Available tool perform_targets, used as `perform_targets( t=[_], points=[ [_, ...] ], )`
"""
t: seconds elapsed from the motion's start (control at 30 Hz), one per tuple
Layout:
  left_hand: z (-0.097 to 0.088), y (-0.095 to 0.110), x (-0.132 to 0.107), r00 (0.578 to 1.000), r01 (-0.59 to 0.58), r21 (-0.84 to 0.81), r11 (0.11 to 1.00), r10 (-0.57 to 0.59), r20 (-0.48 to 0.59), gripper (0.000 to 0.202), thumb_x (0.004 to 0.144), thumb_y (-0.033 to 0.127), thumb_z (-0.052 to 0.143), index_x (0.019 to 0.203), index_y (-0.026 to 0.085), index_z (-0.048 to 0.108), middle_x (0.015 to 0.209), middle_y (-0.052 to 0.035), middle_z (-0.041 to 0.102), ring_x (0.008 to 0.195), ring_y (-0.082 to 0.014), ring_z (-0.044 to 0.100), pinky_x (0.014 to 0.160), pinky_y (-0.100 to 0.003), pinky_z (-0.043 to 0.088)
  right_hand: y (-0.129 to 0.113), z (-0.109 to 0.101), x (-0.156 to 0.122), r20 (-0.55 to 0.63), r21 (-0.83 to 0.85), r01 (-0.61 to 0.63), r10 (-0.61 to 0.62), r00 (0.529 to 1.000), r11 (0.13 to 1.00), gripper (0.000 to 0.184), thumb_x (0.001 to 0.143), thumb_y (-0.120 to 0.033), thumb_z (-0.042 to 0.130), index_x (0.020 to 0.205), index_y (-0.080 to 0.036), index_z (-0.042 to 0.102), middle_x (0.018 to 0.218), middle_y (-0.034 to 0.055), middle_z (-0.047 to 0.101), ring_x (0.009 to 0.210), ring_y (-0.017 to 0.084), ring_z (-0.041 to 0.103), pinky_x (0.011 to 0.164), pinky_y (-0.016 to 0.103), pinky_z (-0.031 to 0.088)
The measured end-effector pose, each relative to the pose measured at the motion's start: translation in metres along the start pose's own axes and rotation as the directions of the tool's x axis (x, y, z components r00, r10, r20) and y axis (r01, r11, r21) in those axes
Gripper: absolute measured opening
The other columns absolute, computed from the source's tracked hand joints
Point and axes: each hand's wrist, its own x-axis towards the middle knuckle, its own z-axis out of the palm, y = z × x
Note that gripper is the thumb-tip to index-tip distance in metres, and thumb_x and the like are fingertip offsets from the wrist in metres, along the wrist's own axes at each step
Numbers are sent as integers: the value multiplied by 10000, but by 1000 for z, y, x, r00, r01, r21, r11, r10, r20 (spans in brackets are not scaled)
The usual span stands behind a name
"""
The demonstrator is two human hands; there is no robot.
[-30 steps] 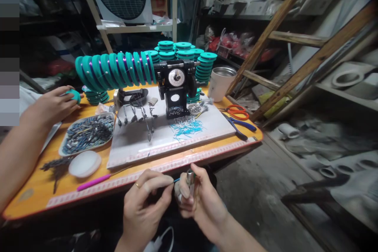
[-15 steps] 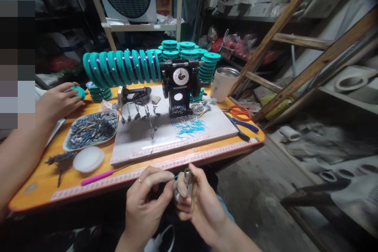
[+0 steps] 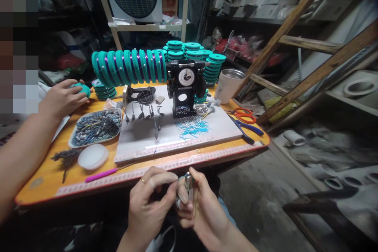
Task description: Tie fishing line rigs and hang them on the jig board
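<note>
Just in front of the table's edge, my left hand [image 3: 150, 206] is closed in a pinch on a thin blue strand [image 3: 182, 177]. The strand runs across to the tip of a small silver metal cylinder [image 3: 188, 181], which my right hand [image 3: 208, 208] grips upright, thumb beside its top. The cylinder's lower part is hidden by my fingers, so its exact kind is unclear. Beyond my hands, a white board [image 3: 138, 147] carries a black winding machine [image 3: 183, 86] with a row of teal spools [image 3: 128, 67]. Short blue pieces [image 3: 193, 129] and small silver beads [image 3: 190, 120] lie before it.
At left, another person's hand [image 3: 63, 96] holds a teal spool. Nearby are a tray of dark sinkers [image 3: 71, 143], a white round dish [image 3: 93, 157] and a pink-handled tool [image 3: 100, 175]. Orange scissors [image 3: 245, 115], blue-handled pliers [image 3: 251, 128] and a cup [image 3: 227, 88] stand right.
The whole scene has shifted slightly right as the camera turned. My hands keep the same grip; the blue strand now reaches the top of the metal cylinder.
</note>
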Motion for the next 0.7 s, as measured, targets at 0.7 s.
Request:
perform_targets(
  t=[0.7],
  points=[
    [5,-1,-4,981,189,-298,936,-191,25,314,798,82,709,1052,264,678,863,14,545,753,-30,525,649,-96,481,1,18,-3,5,-11,153,-153,988,988,603,652,-569,861,827,-149,466,608,-103,254,483,-32,150,401,93,102]
  ],
)
